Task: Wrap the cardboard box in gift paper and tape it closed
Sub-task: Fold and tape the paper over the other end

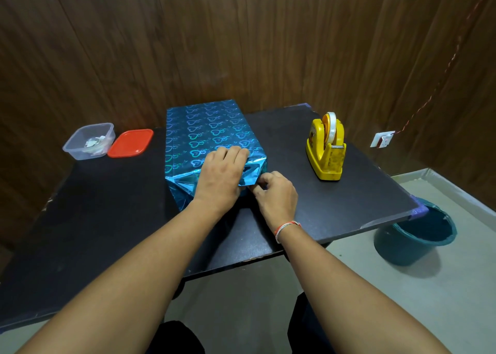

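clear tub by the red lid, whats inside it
The clear tub holds a few small whitish scraps, too small to identify. Its red lid lies beside it, so nothing covers the contents.

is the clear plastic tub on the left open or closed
Open: the clear tub has no lid on, and its red lid lies beside it.

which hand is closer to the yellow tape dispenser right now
The right hand, pinching the gift paper at the box's near end, lies just left of the tape dispenser. The left hand presses the paper on the box, farther left.
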